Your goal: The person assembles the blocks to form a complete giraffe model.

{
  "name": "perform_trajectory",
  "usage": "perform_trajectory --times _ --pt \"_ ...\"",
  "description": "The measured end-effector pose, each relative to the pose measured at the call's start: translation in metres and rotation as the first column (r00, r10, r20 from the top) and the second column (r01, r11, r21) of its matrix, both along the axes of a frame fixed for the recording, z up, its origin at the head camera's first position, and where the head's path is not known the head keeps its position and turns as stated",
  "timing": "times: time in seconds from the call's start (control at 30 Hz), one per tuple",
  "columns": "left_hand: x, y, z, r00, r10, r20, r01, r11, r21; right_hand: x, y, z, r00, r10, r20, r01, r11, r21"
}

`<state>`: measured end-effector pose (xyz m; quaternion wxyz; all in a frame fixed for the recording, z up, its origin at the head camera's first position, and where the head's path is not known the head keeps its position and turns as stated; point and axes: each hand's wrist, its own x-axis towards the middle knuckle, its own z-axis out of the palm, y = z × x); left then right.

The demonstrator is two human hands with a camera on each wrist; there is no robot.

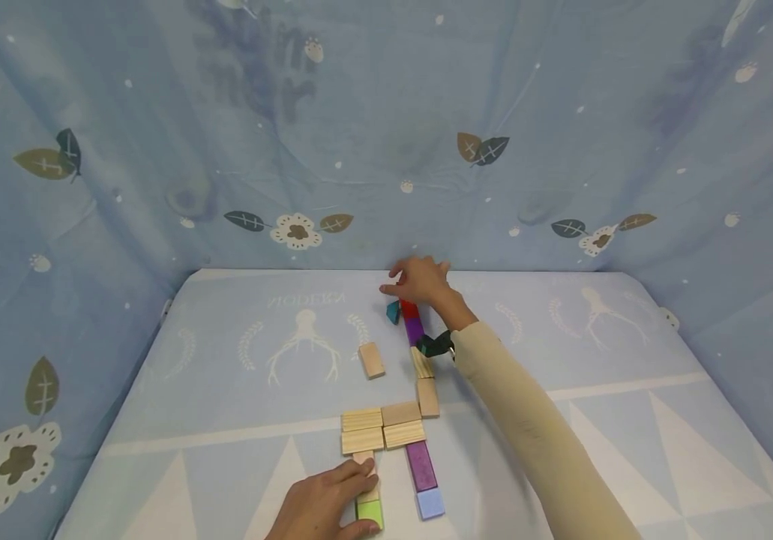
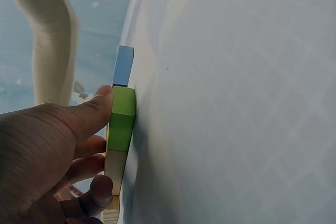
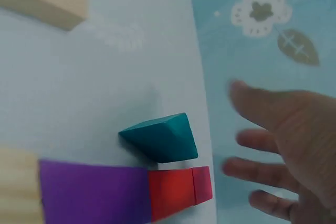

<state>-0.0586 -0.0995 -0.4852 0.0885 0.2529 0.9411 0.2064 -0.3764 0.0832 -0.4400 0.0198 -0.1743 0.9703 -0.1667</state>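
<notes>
My left hand [image 1: 324, 501] is at the lower end of a row of toy blocks, its thumb against the light green block [image 2: 123, 116] and its bent fingers at the plain wooden block [image 2: 115, 169] beside it. At the far end of the arrangement, my right hand [image 1: 420, 281] hovers just past the red block [image 3: 170, 192], fingers spread and apart from it. A smaller pinkish-red block [image 3: 202, 184] caps that end. Next to the red block lies a teal wedge-shaped block [image 3: 160, 137]. A purple block [image 3: 94, 190] adjoins the red one.
Wooden blocks [image 1: 362, 441] form a cluster midway along the arrangement. A darker purple block [image 1: 421, 466] and a light blue block [image 1: 430, 504] extend from it towards me. One loose wooden block [image 1: 372, 361] lies left of the row. A patterned cloth wall [image 1: 386, 150] rises behind the table.
</notes>
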Motion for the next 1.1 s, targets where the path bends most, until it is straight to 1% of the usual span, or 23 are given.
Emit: perform_trajectory --times 0.07,0.13,0.2,0.3,0.47,0.6,0.73,0.97,1.03,1.1 --pt "0.0 -0.001 0.0 1.0 -0.001 -0.007 0.001 1.0 0.008 0.006 0.0 0.002 0.996 0.095 -0.004 -0.094 0.995 0.021" --pt "0.0 -0.001 0.0 1.0 -0.001 -0.01 0.001 1.0 0.014 0.011 0.001 0.002 0.987 0.161 -0.012 -0.16 0.985 0.061" --pt "0.0 -0.001 0.0 1.0 0.003 -0.01 -0.003 1.0 0.016 0.016 0.0 0.0 0.979 0.202 -0.012 -0.2 0.975 0.093" --pt "0.0 -0.001 -0.001 1.0 0.005 -0.002 -0.005 1.0 0.011 0.022 -0.001 -0.002 0.972 0.237 -0.003 -0.234 0.962 0.137" --pt "0.0 0.0 -0.001 1.0 0.001 -0.008 -0.001 1.0 0.011 0.028 -0.001 -0.004 0.965 0.262 0.035 -0.263 0.941 0.212" --pt "0.0 0.0 -0.001 1.0 0.001 -0.009 -0.001 1.0 0.011 0.03 -0.001 -0.005 0.961 0.273 0.036 -0.273 0.925 0.265" --pt "0.0 0.001 -0.001 1.0 0.011 0.008 -0.011 1.0 0.004 0.03 -0.002 -0.009 0.954 0.3 0.005 -0.288 0.91 0.299" --pt "0.0 0.001 0.0 1.0 0.014 0.011 -0.014 1.0 -0.001 0.035 -0.009 -0.018 0.928 0.37 -0.043 -0.348 0.903 0.253" --pt "0.0 0.0 0.0 1.0 0.013 0.011 -0.013 1.0 -0.004 0.038 -0.011 -0.02 0.927 0.367 -0.075 -0.337 0.906 0.257" --pt "0.0 0.0 0.001 1.0 0.012 0.013 -0.012 1.0 -0.004 0.039 -0.012 -0.023 0.931 0.348 -0.112 -0.307 0.911 0.276"
